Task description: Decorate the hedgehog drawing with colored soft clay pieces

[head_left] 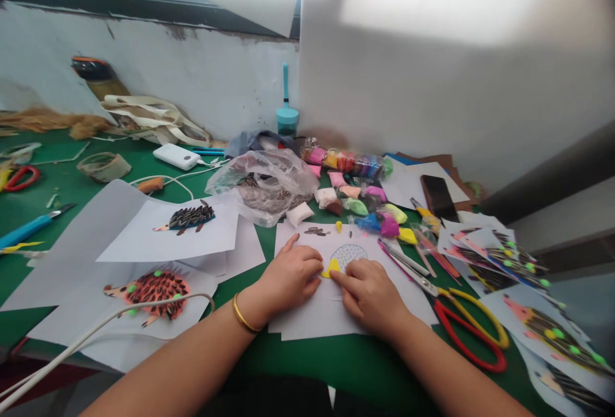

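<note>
on my remote feed, the right hand, unclenched, touches yellow clay, presumably steadying it against paper; the left hand sits apart, grip indeterminable.

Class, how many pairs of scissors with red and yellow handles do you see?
2. One pair of scissors lies right of the right hand; the other pair is at the far left, cut off by the picture's edge. Others may be hidden.
</note>
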Tool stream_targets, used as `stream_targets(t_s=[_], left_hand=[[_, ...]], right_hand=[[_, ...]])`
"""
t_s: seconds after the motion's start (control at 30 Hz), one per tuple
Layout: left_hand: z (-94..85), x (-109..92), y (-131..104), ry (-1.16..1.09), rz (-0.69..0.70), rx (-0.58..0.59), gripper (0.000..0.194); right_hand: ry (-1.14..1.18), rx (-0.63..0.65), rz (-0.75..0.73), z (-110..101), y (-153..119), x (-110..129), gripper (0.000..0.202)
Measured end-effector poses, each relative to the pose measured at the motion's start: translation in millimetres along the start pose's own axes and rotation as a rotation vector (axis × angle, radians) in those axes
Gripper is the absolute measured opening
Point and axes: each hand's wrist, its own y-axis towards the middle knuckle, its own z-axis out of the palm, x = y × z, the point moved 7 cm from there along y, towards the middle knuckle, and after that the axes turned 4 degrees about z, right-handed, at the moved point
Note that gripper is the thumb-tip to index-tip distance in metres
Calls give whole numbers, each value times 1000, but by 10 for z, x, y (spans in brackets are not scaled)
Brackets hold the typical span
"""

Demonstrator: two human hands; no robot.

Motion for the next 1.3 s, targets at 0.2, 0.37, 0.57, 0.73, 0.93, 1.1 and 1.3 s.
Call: stream_targets(t_s=[0.2, 0.37, 0.57, 0.73, 0.93, 1.1, 1.3], left_hand=[[12, 6, -3, -3, 4, -6, 19], [2, -6, 9, -6, -2, 9, 19], [-9, -15, 13, -5, 1, 8, 18], [2, 1, 9, -5, -2, 9, 19], [6, 3, 10, -8, 2, -2, 18], [12, 6, 5, -6, 0, -4, 18], [18, 14, 2, -5, 3, -12, 19]], right_hand=[[12, 11, -29, -10, 13, 55, 33], [-15, 16, -46, -21, 21, 85, 33], [-13, -22, -28, -61, 4, 37, 33], [-16, -34, -12, -56, -11, -14, 32], [-29, 3, -16, -17, 2, 12, 34], [-34, 7, -15, -18, 20, 42, 35], [-52, 2, 35, -14, 16, -11, 30]])
